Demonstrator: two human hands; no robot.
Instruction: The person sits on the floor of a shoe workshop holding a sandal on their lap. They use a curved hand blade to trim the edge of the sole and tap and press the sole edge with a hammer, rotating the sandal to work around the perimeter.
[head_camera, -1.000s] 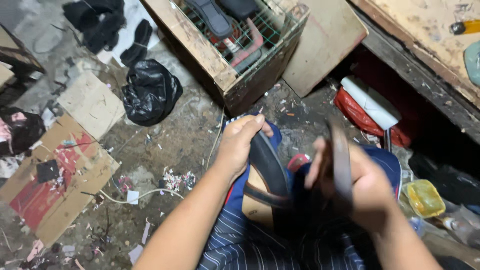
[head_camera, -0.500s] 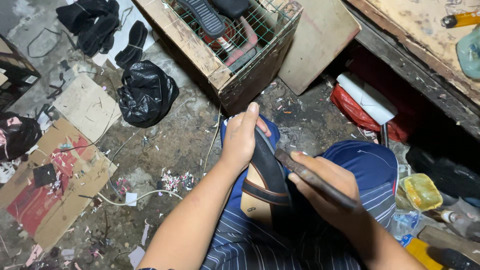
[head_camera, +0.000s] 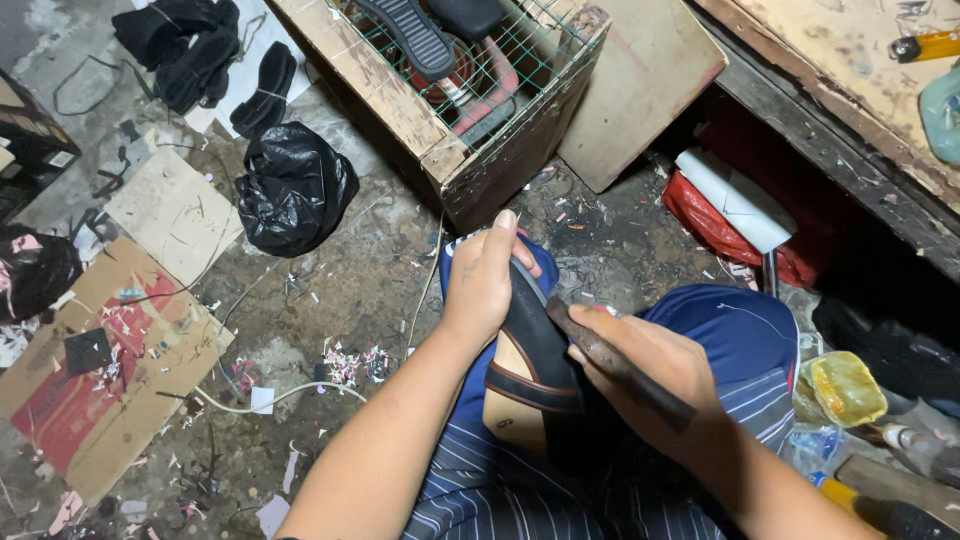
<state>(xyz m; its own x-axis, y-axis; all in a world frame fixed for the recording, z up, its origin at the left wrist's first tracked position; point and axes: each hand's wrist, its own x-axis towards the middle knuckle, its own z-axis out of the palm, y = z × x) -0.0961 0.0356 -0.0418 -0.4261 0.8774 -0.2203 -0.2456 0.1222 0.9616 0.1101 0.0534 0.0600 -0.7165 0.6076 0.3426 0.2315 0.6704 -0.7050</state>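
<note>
Shoe work on the lap

The left hand (head_camera: 485, 285) presses a closed grip on the black shoe (head_camera: 530, 375) lying on the lap; the right hand (head_camera: 650, 375) clasps a dark tool (head_camera: 615, 365) against it, near the wire-topped wooden crate (head_camera: 450, 90).

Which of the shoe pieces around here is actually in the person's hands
The black and tan shoe on the lap, steadied by the left hand. The black soles lie untouched on the floor, top left.

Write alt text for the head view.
A person's left hand steadies a black and tan shoe on their lap while the right hand presses a dark tool against it. A wooden crate and black bag sit beyond.
</note>
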